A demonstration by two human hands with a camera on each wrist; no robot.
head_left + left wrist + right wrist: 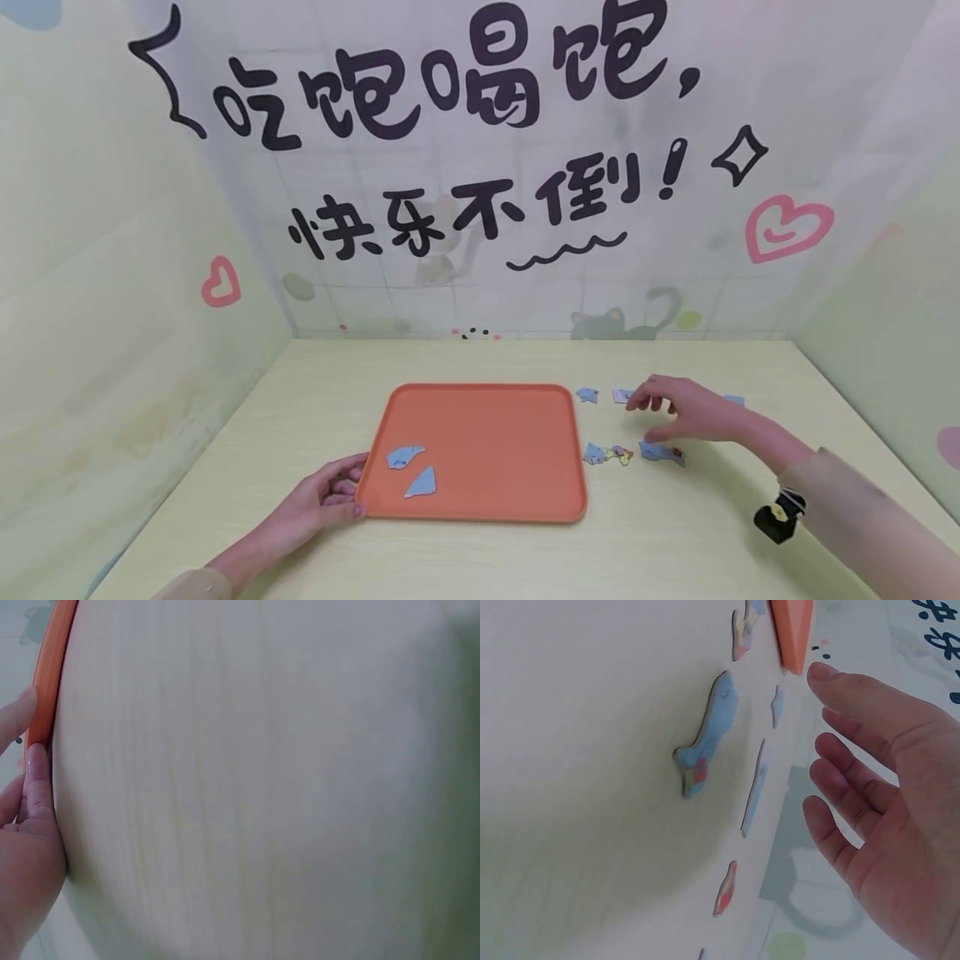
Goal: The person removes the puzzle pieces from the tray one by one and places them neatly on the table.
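Left hand (318, 496) grips the tray (495, 450) by its left edge; right hand (686, 410), grip empty, hovers near puzzle pieces (660, 452). Tilting could slide the two tray pieces (422, 482).

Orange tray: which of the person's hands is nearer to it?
Left. The left hand grips the orange tray at its left edge; the right hand hovers apart, beyond its right edge.

Left hand (28, 851) against the orange tray (51, 675)
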